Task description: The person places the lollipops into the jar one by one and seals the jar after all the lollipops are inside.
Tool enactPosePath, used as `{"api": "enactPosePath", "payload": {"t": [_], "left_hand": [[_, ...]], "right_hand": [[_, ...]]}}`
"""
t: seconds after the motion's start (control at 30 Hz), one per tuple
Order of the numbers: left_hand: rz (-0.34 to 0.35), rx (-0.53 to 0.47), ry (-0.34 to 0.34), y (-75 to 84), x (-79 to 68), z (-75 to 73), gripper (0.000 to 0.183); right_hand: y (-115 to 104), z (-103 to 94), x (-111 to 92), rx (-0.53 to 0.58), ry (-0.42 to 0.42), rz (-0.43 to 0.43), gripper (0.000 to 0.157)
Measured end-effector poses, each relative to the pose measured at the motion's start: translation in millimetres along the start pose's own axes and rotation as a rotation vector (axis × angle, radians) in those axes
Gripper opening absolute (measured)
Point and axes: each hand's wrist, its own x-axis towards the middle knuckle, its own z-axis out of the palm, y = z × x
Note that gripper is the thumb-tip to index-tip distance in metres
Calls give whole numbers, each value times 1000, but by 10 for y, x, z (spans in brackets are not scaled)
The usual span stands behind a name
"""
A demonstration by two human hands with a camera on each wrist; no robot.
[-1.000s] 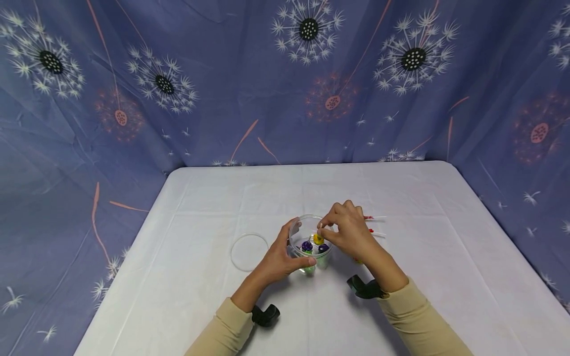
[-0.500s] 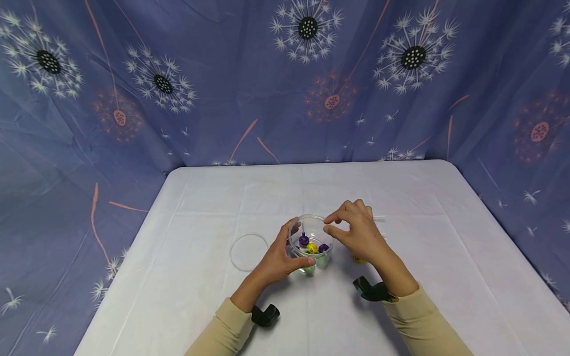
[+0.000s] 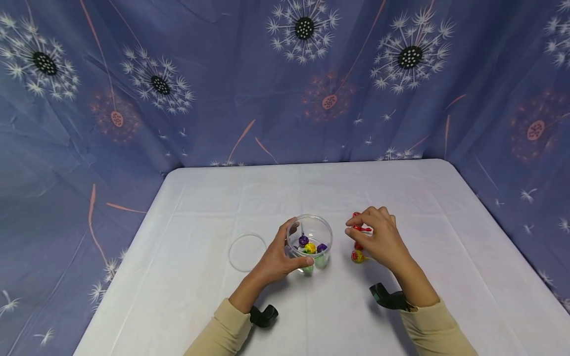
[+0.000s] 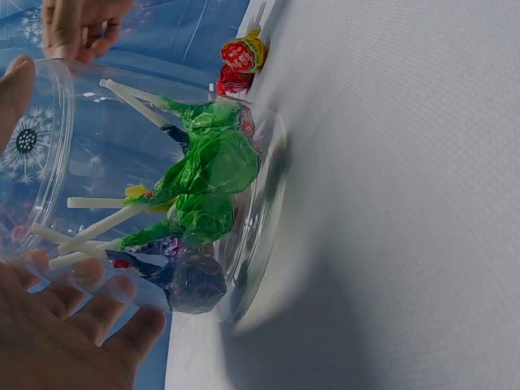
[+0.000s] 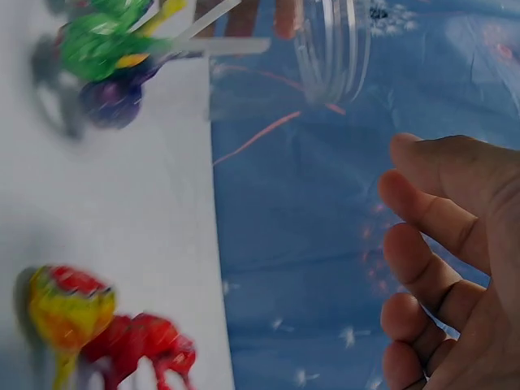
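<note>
My left hand (image 3: 276, 264) holds a clear plastic jar (image 3: 317, 226) around its side, slightly tilted. Inside the jar lie wrapped lollipops: green ones (image 4: 221, 162) in the left wrist view, purple ones (image 3: 304, 241) and a yellow one (image 3: 310, 248) in the head view, white sticks pointing towards the mouth. To the right of the jar, my right hand (image 3: 378, 237) hovers over loose lollipops with nothing between its loosely bent fingers. Below it are several red lollipops (image 3: 357, 229), partly hidden by the hand, and a yellow-and-red lollipop (image 3: 357, 256).
A thin, clear round lid or ring (image 3: 247, 234) lies on the white-covered table (image 3: 178, 277) left of the jar. Black wrist mounts (image 3: 264, 316) stick out below both hands. A blue dandelion-print curtain (image 3: 249, 89) hangs behind and beside the table.
My right hand lets go of the yellow lollipop, which drops into the jar, and moves right, away from the mouth, to above the red lollipops. The left hand keeps its grip.
</note>
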Motion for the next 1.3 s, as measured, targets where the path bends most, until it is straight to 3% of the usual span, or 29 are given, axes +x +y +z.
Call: {"api": "enactPosePath", "payload": {"t": [0.6, 0.83, 1.3], "left_hand": [[-3, 12, -5, 4, -5, -8, 98], [-6, 14, -4, 1, -9, -8, 98], [-11, 8, -5, 1, -10, -11, 97]], "right_hand": [[415, -5, -315, -43, -39, 163, 17], [539, -3, -435, -38, -95, 224, 13], [736, 131, -626, -85, -166, 277, 12]]}}
